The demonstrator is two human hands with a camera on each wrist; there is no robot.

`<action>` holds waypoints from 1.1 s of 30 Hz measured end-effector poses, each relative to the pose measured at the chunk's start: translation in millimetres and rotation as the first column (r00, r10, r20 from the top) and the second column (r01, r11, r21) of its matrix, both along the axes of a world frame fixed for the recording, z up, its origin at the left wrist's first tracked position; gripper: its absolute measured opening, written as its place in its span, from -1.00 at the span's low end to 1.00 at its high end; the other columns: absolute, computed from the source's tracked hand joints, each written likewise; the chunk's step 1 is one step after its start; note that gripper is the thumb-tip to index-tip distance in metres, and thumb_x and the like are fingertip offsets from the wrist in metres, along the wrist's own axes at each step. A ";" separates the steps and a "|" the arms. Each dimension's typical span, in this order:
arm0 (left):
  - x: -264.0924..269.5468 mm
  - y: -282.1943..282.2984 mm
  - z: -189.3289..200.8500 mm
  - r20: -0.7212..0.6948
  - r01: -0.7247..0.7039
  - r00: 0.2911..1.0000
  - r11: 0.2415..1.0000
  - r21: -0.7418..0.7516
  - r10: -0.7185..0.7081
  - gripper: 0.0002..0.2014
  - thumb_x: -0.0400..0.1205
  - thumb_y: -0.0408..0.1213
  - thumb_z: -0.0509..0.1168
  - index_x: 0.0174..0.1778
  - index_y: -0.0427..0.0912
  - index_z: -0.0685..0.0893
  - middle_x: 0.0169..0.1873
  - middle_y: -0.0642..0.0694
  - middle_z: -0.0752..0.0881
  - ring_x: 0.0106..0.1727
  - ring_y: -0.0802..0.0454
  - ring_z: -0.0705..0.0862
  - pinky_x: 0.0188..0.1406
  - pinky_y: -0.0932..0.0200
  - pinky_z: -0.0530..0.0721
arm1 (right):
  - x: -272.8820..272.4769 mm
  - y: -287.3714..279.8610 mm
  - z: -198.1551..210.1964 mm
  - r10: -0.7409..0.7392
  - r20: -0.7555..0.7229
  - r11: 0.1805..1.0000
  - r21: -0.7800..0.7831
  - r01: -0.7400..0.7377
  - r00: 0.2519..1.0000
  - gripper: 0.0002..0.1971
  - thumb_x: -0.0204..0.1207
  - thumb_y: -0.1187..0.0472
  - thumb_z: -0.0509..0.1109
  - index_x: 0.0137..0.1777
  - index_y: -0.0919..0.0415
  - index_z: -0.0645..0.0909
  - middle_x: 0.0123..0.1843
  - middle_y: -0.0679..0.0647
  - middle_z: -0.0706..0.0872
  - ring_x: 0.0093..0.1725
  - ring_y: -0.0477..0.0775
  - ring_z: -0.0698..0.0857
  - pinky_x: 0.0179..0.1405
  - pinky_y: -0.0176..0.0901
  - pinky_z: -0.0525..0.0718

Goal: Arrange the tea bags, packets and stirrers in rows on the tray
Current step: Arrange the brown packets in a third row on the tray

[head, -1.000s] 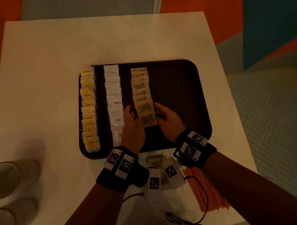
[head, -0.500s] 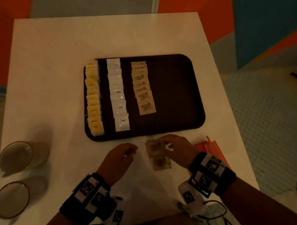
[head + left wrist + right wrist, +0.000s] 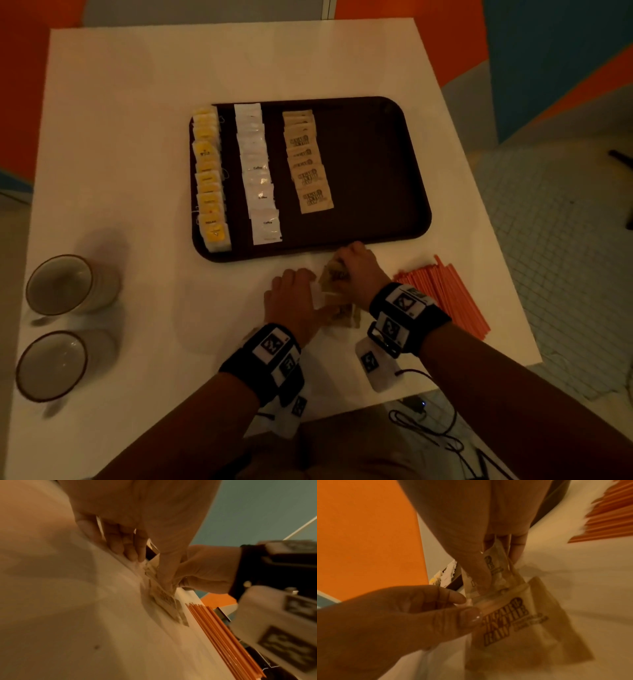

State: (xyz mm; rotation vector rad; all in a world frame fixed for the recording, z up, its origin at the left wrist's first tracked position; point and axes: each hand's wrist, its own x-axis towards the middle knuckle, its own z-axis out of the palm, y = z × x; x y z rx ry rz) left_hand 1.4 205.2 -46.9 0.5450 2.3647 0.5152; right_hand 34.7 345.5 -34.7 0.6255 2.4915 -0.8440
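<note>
A dark brown tray [image 3: 376, 171] holds three rows: yellow tea bags [image 3: 209, 178] on the left, white coffee packets [image 3: 258, 171], and brown sugar packets [image 3: 308, 164]. Loose brown sugar packets [image 3: 346, 311] lie on the white table just in front of the tray. My right hand [image 3: 342, 270] pinches one sugar packet [image 3: 496, 563] between thumb and fingers and tilts it up. My left hand [image 3: 313, 284] pinches the edge of another sugar packet [image 3: 513, 615] that lies flat. Orange stirrers [image 3: 445, 298] lie in a bundle to the right of my hands.
Two cups [image 3: 60, 284] [image 3: 51, 365] stand at the table's left front. The right half of the tray is bare. The table's right edge runs just past the stirrers. Cables hang off the front edge near my wrists.
Both hands left the sugar row on the tray and came back to the loose packets on the table. Each hand now pinches a packet, and the right one's is lifted.
</note>
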 end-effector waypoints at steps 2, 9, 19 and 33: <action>-0.8 4.8 1.6 -0.016 0.070 0.997 0.997 -0.029 -0.071 -0.40 0.38 0.17 0.38 0.27 0.04 0.41 0.23 -0.04 0.45 0.26 -0.11 0.40 0.26 -0.04 0.42 | 6.5 3.9 4.9 -0.086 -0.064 0.994 -0.074 0.081 0.994 -0.79 0.48 0.30 0.35 0.10 0.20 0.48 0.13 0.15 0.59 0.08 0.13 0.58 -0.02 -0.13 0.49; -9.2 13.8 7.9 0.105 0.243 0.965 0.970 -0.005 -0.241 -0.82 0.55 -0.16 0.31 0.03 -0.10 0.60 0.11 -0.10 0.53 0.16 -0.09 0.50 0.19 0.02 0.55 | 37.4 17.3 42.2 -0.565 -0.222 0.771 -0.483 0.414 0.794 -0.83 0.58 0.43 0.17 0.02 0.17 0.49 -0.14 -0.05 0.64 -0.29 -0.20 0.64 -0.39 -0.43 0.61; -47.9 -24.8 55.2 0.432 -0.270 0.899 0.873 0.406 0.077 -0.81 0.57 -0.41 0.30 0.09 -0.21 0.65 -0.08 -0.10 0.72 -0.05 0.03 0.72 -0.07 0.17 0.77 | 41.3 9.0 73.5 -0.406 -0.285 0.861 -0.437 0.259 0.868 -0.71 0.51 0.39 0.32 0.18 0.10 0.59 -0.04 -0.09 0.69 -0.11 -0.24 0.66 -0.21 -0.46 0.65; -51.4 -30.7 82.1 0.677 -0.608 0.713 0.642 0.467 0.183 -0.85 0.60 -0.48 0.23 -0.04 -0.21 0.67 -0.13 -0.23 0.77 -0.19 -0.08 0.80 -0.26 0.08 0.80 | 10.9 -29.4 63.4 -0.491 -0.270 0.756 -0.605 0.251 0.828 -0.61 0.51 0.37 0.34 0.30 0.05 0.56 0.09 -0.02 0.69 0.14 0.00 0.68 0.10 -0.09 0.72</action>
